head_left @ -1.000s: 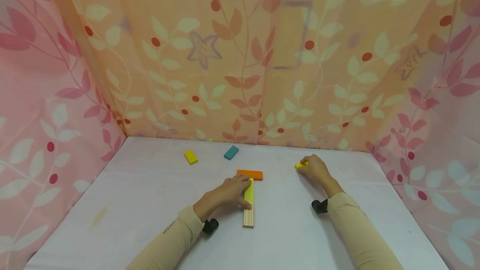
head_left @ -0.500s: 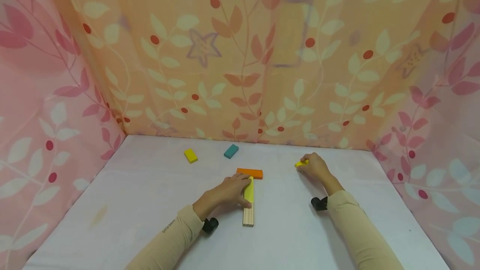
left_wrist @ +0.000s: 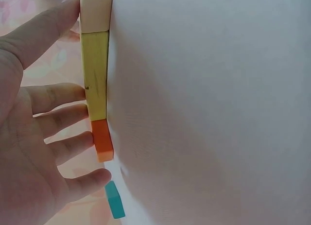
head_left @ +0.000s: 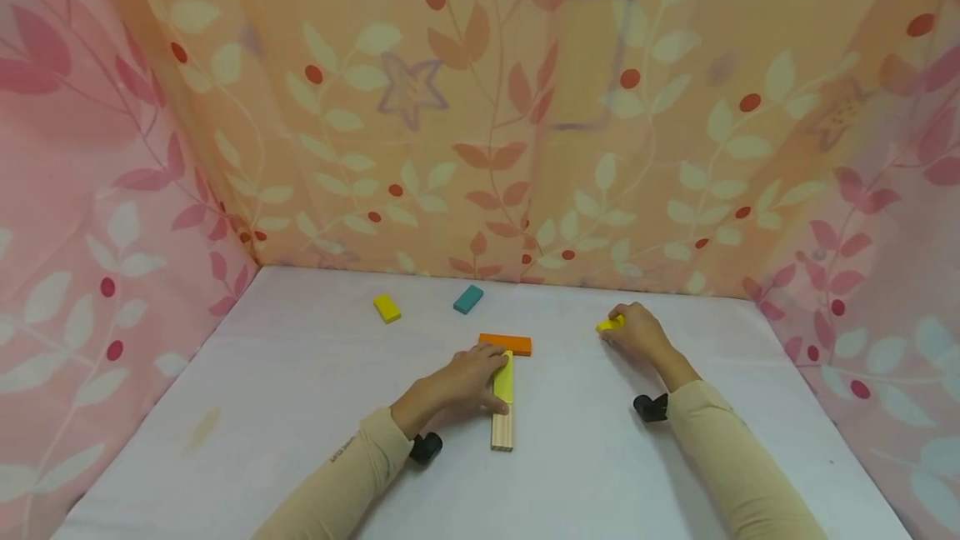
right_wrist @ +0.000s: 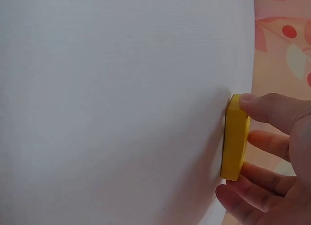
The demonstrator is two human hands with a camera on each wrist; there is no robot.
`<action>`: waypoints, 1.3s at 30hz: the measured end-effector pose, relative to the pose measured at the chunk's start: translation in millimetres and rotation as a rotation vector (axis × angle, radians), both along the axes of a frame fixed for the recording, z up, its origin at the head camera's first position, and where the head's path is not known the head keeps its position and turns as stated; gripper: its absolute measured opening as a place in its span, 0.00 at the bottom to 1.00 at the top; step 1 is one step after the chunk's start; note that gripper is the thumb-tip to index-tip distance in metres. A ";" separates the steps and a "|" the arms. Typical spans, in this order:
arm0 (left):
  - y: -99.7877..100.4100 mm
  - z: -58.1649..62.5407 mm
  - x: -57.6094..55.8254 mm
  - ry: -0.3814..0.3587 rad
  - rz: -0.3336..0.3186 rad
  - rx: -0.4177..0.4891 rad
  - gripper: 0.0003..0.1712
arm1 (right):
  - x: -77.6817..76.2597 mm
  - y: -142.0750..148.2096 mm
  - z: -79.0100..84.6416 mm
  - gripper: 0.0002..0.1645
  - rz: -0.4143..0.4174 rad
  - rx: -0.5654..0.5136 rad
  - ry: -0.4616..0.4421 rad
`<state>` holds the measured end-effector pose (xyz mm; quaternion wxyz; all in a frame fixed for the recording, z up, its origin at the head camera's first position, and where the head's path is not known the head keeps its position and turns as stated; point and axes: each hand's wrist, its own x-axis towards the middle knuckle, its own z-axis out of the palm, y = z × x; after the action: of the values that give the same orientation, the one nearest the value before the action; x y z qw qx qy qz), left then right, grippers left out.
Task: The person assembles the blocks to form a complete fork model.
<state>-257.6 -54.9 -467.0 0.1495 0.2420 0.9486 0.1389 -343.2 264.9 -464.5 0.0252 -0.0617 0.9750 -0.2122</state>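
My left hand [head_left: 468,379] lies over a row of blocks, its fingers spread and nearly straight. In the left wrist view, fingertips touch the pale yellow block [left_wrist: 97,69] and the orange block [left_wrist: 103,140] lying crosswise at its far end. The thumb rests by the joint with a plain wooden block [head_left: 502,429] at the near end. To the right, my right hand [head_left: 643,336] pinches a bright yellow block [right_wrist: 235,137] lying on the table. Thumb and fingers meet its top and ends in the right wrist view.
A second bright yellow block [head_left: 387,308] and a teal block [head_left: 468,299] lie farther back on the white tabletop [head_left: 300,407]. A floral curtain [head_left: 360,148] hangs along the back edge and both sides. Black wrist cameras [head_left: 651,407] sit under the sleeves.
The head view has shifted slightly, so everything sits a little to the right. Both hands and the blocks keep their places.
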 end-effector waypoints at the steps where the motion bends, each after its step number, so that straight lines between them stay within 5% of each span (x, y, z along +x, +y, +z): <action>1: 0.3 0.3 -0.4 0.002 0.000 -0.001 0.49 | -0.4 0.7 0.2 0.25 0.001 -0.003 0.000; 21: -0.4 -0.4 0.3 0.006 0.002 0.007 0.48 | -3.9 -4.7 10.2 0.25 0.061 -0.018 -0.009; 39: -0.1 0.8 2.0 0.007 0.006 0.019 0.49 | -20.4 -26.3 35.1 0.23 0.148 -0.004 0.013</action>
<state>-255.6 -55.0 -466.2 0.1437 0.2412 0.9483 0.1477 -363.6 238.6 -429.4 0.0342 -0.1353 0.9674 -0.2113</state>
